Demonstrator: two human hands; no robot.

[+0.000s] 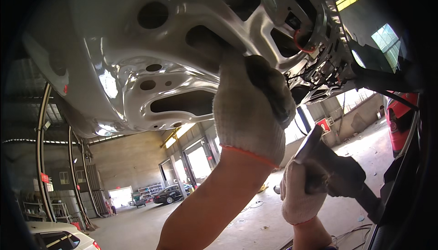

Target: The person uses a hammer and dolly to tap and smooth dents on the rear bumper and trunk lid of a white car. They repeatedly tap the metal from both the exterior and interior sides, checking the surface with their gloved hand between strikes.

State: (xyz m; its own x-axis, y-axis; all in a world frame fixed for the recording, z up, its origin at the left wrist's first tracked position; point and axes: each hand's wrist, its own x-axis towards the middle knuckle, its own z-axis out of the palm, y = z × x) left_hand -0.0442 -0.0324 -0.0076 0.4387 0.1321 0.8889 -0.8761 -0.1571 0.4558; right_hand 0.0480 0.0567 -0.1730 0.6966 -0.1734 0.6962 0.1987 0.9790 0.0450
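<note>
Overhead hangs a silver-grey car lid panel, its inner side full of oval and round cut-outs. My left hand, in a white knit glove with an orange cuff, reaches up against it beside an elongated opening. Its fingers are curled and dark along one side; what they grip, if anything, I cannot make out. Lower and to the right, my gloved right hand is closed around the handle of a dark metal hammer. The hammer's long head slants past the fist, one broad flat end pointing up, apart from the panel.
Loose wiring hangs at the panel's right side. A dark car-body edge runs along the right, with a red vehicle beyond. A black car and a white car stand in the workshop. Cables lie on the floor.
</note>
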